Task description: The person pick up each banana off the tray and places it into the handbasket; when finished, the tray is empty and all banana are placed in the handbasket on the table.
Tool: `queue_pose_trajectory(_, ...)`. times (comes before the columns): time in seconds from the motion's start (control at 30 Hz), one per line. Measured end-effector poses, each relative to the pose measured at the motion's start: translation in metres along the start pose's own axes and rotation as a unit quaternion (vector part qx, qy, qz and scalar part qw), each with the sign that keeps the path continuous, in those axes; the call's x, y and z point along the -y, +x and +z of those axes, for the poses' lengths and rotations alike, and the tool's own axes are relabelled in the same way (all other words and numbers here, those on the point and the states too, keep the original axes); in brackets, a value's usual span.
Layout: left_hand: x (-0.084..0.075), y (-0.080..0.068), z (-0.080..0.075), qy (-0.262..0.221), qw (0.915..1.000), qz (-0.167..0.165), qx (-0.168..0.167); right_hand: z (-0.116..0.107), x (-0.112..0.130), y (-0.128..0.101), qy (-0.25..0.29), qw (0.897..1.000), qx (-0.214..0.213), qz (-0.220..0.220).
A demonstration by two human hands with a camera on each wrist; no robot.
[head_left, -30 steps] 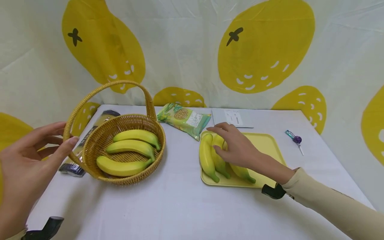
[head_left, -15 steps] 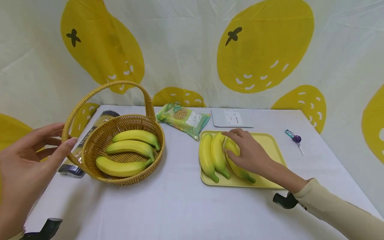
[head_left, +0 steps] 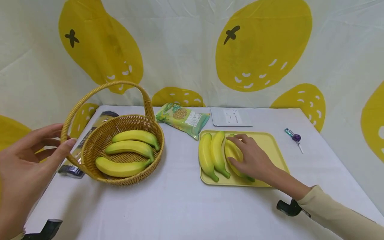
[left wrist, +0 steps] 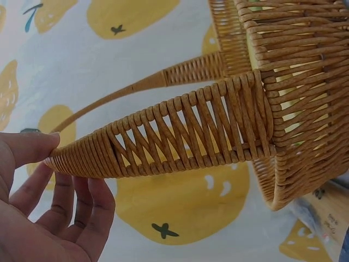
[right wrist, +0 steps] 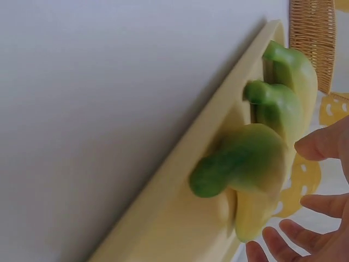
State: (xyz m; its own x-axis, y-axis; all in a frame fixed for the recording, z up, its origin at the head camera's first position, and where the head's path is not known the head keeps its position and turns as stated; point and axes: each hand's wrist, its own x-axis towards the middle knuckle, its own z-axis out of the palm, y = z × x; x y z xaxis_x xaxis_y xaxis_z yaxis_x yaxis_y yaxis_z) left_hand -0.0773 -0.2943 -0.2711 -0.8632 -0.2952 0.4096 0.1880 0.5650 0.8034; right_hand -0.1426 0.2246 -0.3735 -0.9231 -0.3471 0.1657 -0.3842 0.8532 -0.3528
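My left hand (head_left: 30, 156) pinches the side of the arched handle (left wrist: 180, 131) of a wicker basket (head_left: 120, 123), thumb on one face and fingers on the other. Inside the basket lie three bananas (head_left: 136, 136) side by side. A yellow tray (head_left: 271, 143) holds three more: a left banana (head_left: 206, 156), a middle banana (head_left: 218, 155) and a right banana (head_left: 233, 151). Over the right banana hovers my right hand (head_left: 255, 158), partly covering it, thumb and fingers spread apart. In the right wrist view its fingertips (right wrist: 308, 148) stand close above the bananas, not curled round any.
A green snack bag (head_left: 184, 118) lies behind, between basket and tray, with a flat pale packet (head_left: 231, 117) to its right. A lollipop (head_left: 296, 138) is right of the tray. A dark-ended package (head_left: 72, 168) lies partly behind the basket on the white tabletop (head_left: 168, 206).
My right hand has moved right and toward me, from over the left and middle bananas to the right one. The left hand stays on the basket handle.
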Motion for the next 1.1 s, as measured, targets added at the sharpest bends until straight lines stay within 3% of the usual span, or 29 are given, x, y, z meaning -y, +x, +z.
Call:
queue_pose_trajectory(0.33,0.003,0.001,-0.001,0.005,0.9999,0.009,0.007,0.013,-0.006,-0.007,-0.014,1.000,-0.012,-0.010)
queue_pose_trajectory(1.1,-0.002,0.000,0.001,0.016,0.9998,0.009,-0.007,0.015,-0.021,-0.002,-0.014,1.000,-0.005,0.010)
